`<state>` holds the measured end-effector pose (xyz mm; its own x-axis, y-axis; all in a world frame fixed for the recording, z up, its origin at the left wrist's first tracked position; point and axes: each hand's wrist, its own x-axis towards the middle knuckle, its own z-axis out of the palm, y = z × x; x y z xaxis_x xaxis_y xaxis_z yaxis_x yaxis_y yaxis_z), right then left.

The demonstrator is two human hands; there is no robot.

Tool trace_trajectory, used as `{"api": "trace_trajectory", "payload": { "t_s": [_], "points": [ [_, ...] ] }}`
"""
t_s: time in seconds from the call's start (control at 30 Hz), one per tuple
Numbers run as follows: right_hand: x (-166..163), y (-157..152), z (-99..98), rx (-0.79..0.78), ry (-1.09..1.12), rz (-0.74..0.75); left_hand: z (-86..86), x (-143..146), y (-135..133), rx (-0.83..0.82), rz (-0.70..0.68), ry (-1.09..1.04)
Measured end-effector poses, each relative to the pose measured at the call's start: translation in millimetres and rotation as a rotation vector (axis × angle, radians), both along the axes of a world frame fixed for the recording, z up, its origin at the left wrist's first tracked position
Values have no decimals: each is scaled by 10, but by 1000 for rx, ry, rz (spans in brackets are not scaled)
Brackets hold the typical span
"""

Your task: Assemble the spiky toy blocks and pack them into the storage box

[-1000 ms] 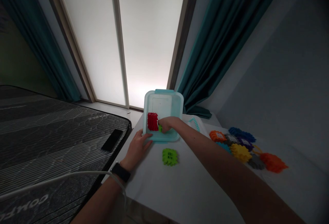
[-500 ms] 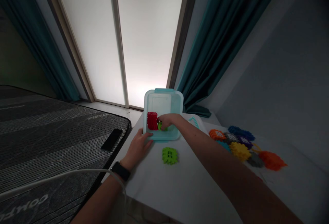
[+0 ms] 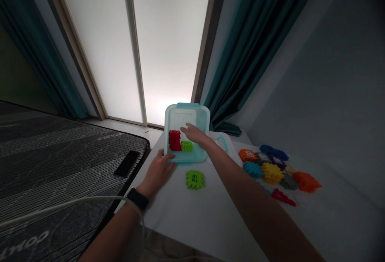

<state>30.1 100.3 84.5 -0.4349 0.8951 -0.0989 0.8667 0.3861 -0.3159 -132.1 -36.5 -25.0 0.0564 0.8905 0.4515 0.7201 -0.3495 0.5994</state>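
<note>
A clear plastic box [image 3: 202,119] with a pale teal tint stands on the white table. Inside it, red notched building pieces [image 3: 174,140] lie at the left, and beside them sit green notched pieces [image 3: 186,146]. My right hand [image 3: 192,132] hovers over the green pieces with its fingers apart and nothing held. At the box's near left corner rests my left hand [image 3: 161,167], thumb and fingers spread against the rim. More green pieces [image 3: 194,179], one with a window grid, lie on the table in front of the box.
Stacks of coloured pieces, among them yellow [image 3: 272,173] and orange [image 3: 306,181], lie on the right. Behind my right arm is a box lid [image 3: 224,143]. A phone [image 3: 126,163] lies on the dark mattress [image 3: 75,153] at left. A white cable [image 3: 90,200] crosses my left forearm.
My right hand has let go of the green pieces in the box and lifted up and away from them. My left hand stays at the box corner. The view has shifted slightly.
</note>
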Motion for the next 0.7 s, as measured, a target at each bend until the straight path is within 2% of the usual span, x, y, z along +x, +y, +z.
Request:
{"api": "trace_trajectory", "payload": {
  "t_s": [0.1,0.27,0.7],
  "points": [
    [49,-174,-150,31,48,-76,7,4,-3,-11,-5,9],
    [28,-341,-352,15,54,-62,16,9,-6,-2,-2,15],
    [-89,-255,-481,-31,88,-43,6,8,9,-4,-17,-14]
  ]
}}
